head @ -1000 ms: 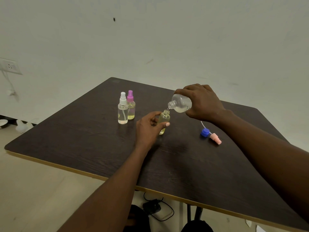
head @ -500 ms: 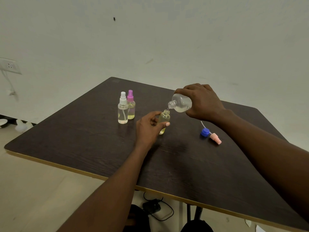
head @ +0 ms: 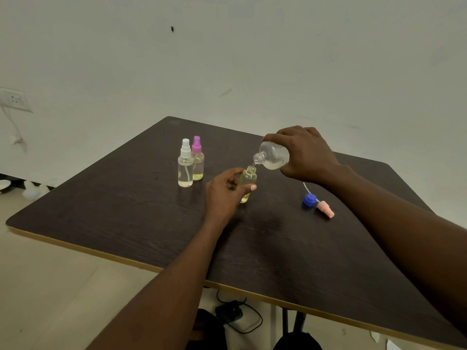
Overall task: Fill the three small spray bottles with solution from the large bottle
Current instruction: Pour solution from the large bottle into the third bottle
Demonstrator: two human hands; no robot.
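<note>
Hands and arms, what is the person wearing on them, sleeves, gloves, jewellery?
Nothing visible. The left hand and right hand are bare: no gloves, rings or watch. The left forearm and right forearm are uncovered to the frame's edge; no sleeve in view.

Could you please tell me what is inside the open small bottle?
Pale yellow liquid shows through the small bottle, up near its shoulder; the left hand covers part of its side.

Dark wooden table, pale wall.
</note>
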